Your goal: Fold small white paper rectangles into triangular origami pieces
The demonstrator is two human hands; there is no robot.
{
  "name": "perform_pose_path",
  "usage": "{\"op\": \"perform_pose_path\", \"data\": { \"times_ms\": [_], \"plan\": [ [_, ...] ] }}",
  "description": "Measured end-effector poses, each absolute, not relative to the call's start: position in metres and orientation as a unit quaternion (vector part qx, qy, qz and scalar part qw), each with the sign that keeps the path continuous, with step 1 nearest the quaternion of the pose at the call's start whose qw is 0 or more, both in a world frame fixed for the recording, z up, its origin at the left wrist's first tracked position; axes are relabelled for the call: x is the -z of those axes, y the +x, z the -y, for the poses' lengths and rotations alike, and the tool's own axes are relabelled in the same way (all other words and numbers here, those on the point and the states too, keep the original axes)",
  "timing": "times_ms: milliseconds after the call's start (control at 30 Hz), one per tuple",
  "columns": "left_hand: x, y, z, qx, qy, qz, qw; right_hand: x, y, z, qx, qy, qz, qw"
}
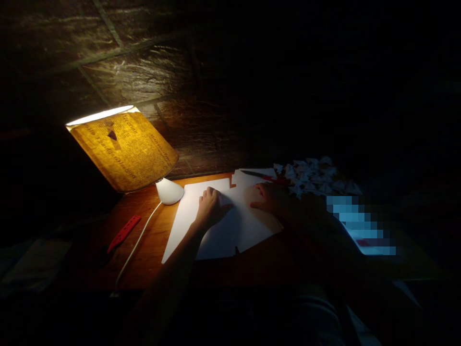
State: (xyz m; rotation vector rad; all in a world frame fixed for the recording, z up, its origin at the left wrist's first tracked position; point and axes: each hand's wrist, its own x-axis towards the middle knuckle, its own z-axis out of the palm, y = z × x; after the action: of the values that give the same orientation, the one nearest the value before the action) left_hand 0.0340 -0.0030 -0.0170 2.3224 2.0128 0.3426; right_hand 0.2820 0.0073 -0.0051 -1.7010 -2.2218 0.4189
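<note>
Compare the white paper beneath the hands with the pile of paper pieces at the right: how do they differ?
The white paper lies flat, while the pile is a jumble of bent or folded pieces. The paper is broad; each piece in the pile is small. The paper's left part is brightly lit; the pile is dim. Both look pale.

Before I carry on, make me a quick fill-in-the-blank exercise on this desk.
1. Beneath the left hand and right hand is white ____.
2. The lamp is switched ____.
3. The handle beside the white cord is coloured ____.
4. In the picture, the small folded pieces lie to the lamp's ____.

Missing words: paper; on; red; right.
</note>
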Motion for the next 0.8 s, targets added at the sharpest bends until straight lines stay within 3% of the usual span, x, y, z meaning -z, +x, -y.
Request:
{"op": "perform_pose_path", "data": {
  "times_ms": [800],
  "plan": [
    [0.0192, 0.0247, -0.0043, -0.228, 0.727, -0.645, 0.053, 0.0023, 0.2865, -0.0055, -0.142, -0.57, 0.801, 0.116]
  ]
}}
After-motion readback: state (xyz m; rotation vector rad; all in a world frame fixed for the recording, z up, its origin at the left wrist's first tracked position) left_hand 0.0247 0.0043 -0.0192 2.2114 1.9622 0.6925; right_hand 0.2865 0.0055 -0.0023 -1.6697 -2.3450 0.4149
